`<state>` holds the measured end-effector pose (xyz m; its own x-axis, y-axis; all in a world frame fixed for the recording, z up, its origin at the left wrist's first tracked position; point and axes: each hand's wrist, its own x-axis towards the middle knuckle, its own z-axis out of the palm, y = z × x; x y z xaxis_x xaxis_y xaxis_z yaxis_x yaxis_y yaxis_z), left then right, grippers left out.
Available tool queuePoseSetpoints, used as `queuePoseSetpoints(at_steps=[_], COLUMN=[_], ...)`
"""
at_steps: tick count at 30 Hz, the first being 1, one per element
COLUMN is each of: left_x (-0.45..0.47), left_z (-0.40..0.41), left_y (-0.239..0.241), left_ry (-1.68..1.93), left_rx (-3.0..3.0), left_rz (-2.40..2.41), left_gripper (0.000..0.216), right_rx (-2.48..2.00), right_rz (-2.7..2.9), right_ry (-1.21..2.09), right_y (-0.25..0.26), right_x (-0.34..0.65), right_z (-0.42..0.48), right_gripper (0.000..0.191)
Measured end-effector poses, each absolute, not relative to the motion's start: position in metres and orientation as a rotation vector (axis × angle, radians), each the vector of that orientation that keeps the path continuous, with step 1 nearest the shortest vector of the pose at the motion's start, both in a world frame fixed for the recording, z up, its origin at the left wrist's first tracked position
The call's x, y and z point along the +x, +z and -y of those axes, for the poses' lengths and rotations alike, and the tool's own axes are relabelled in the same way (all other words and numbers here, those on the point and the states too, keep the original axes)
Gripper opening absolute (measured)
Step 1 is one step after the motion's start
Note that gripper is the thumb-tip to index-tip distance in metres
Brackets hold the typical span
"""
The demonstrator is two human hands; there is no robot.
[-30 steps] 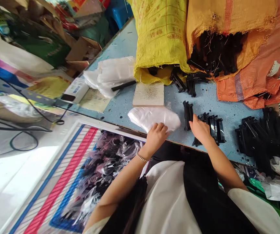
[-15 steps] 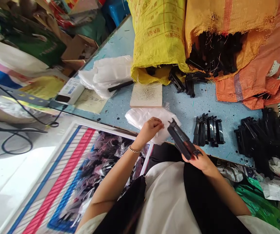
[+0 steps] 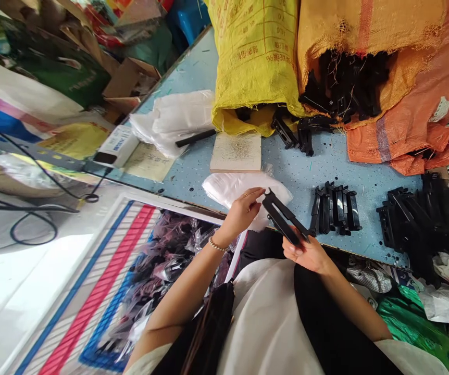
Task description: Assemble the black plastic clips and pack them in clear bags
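Note:
My right hand [image 3: 304, 251] grips the lower end of a long black plastic part [image 3: 287, 216] with a slot along its middle and small prongs at the tip. The part is tilted, its upper end pointing up and left. My left hand [image 3: 244, 211], wearing a ring and a beaded bracelet, has its fingers bent in a pinch at the edge of a thin clear plastic bag [image 3: 258, 224]. Its fingertips are close by the pronged end of the part. Beneath and behind them lies a stack of white plastic bags [image 3: 224, 186] at the table's front edge.
Several black parts [image 3: 336, 208] stand in a row on the blue table [image 3: 185, 179], with a larger pile [image 3: 408, 219] farther right. Yellow [image 3: 256, 62] and orange [image 3: 365, 26] woven sacks spill similar parts. A crate [image 3: 103, 291] of bagged parts is below left.
The black part in my right hand has moved left and turned, bringing its tip up to my left fingertips. My left fingers have stretched out a little.

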<state>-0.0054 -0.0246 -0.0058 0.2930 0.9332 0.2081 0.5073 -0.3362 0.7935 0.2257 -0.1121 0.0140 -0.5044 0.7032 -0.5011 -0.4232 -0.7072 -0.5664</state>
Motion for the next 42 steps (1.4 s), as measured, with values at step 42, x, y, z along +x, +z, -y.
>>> queuePoseSetpoints(at_steps=[42], left_x=[0.031], left_z=[0.024], left_y=[-0.007], left_ry=[0.367], left_rx=[2.292], left_rz=[-1.544], left_gripper=[0.014], right_rx=[-2.606], right_rz=[2.159], right_ry=[0.578], right_y=[0.046], right_x=[0.298], right_z=[0.094], right_gripper=[0.034])
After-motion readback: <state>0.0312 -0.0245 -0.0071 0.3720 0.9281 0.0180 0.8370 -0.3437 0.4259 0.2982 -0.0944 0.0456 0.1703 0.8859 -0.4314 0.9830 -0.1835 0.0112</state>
